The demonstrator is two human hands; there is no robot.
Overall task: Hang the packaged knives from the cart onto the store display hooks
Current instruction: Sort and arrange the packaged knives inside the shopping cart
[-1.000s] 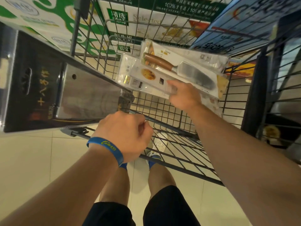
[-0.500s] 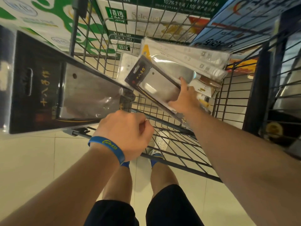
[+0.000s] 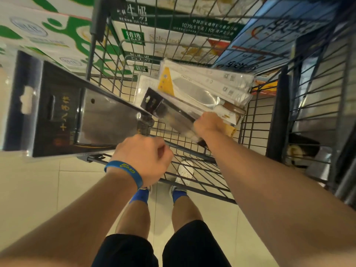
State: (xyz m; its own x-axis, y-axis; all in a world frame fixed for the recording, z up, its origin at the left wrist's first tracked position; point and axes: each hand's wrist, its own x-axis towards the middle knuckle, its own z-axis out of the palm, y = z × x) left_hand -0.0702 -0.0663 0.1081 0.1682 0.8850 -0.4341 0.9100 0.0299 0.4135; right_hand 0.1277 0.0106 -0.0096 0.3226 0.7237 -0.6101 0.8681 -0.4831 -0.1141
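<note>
My left hand [image 3: 143, 155], with a blue wristband, grips the lower end of a large black-carded cleaver package [image 3: 63, 116] held out to the left of the cart. My right hand [image 3: 209, 125] reaches into the wire cart [image 3: 192, 176] and grips a smaller black-carded cleaver package [image 3: 169, 112], tilted up off the pile. Behind it lies a pile of knife packages [image 3: 208, 87] in clear blisters, one with a yellow card and a wood-handled knife.
Milk cartons in green and white [image 3: 63, 43] and a blue box [image 3: 269, 35] stand beyond the cart. Dark wire racking [image 3: 317, 89] rises at the right. My legs and shoes [image 3: 185, 172] show under the cart on a pale tiled floor.
My right hand went from touching the top white package to curling round the black-carded cleaver package and lifting it from the pile. My left hand stays put with its package.
</note>
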